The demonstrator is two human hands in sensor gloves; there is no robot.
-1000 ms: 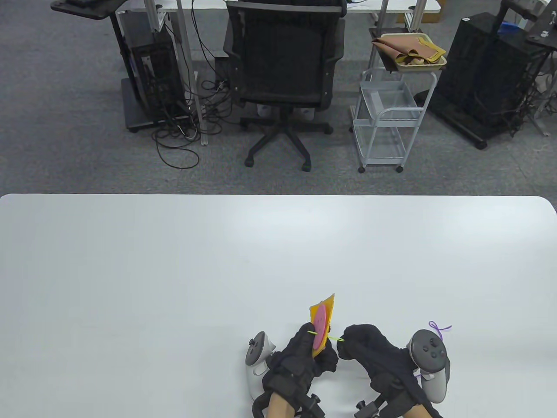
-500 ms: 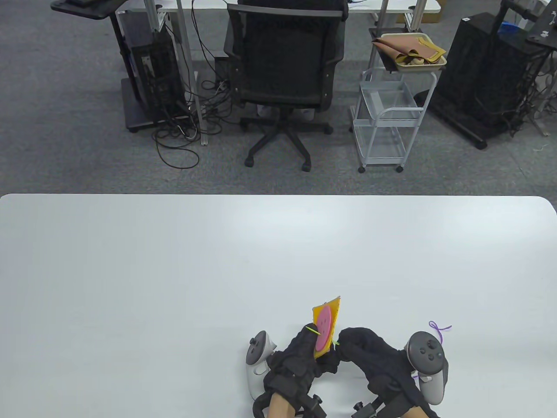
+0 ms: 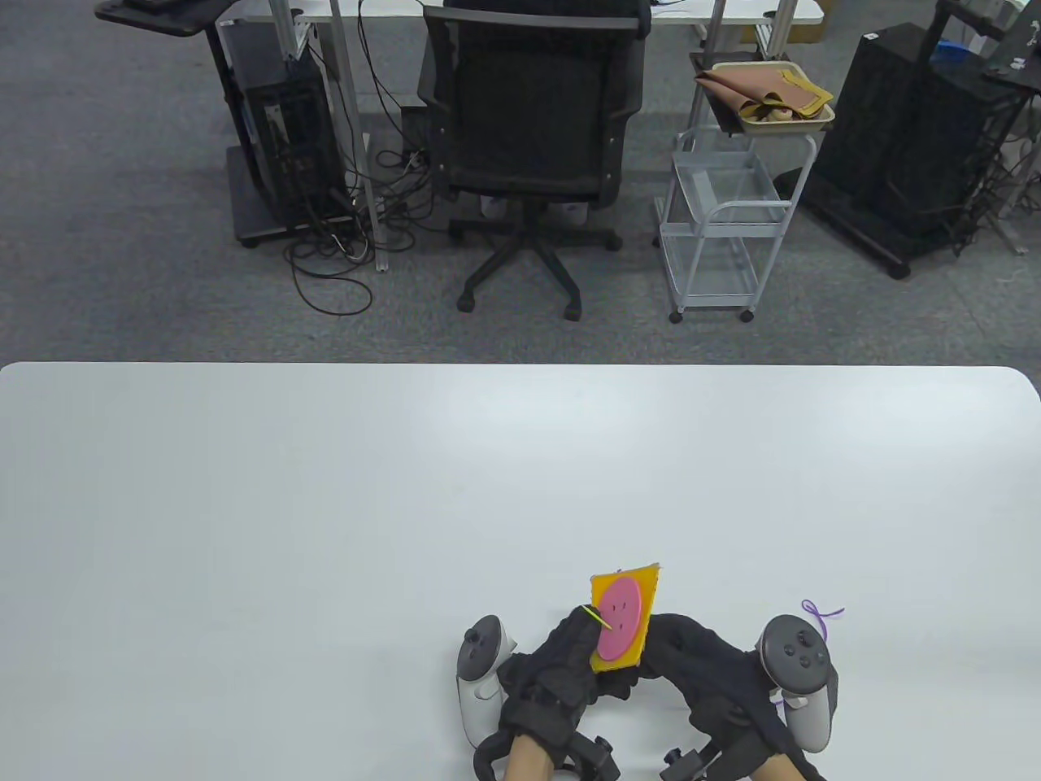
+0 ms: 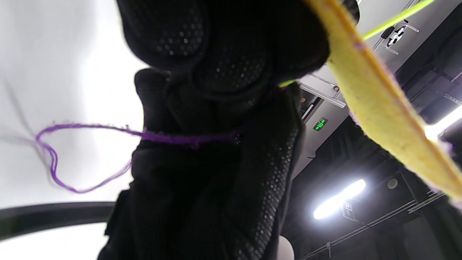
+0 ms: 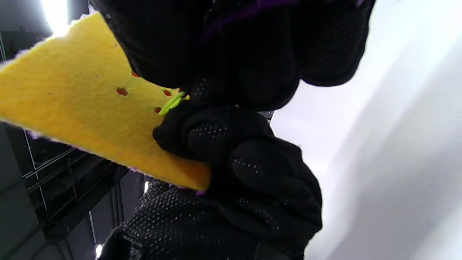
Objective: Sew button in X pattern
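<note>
While your left hand [image 3: 561,663] grips the yellow felt [image 3: 625,582] and pink button [image 3: 620,614] above the table's near edge, right hand [image 3: 691,659] pinches the green needle [image 5: 172,103] behind; felt looks soft, floppy: hold near holes

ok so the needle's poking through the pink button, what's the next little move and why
Probably the right hand keeps pushing the green needle from behind the yellow felt. In the right wrist view only a short stub shows on the back, while the tip already sticks out of the pink button. The left hand could then pinch the tip.
</note>
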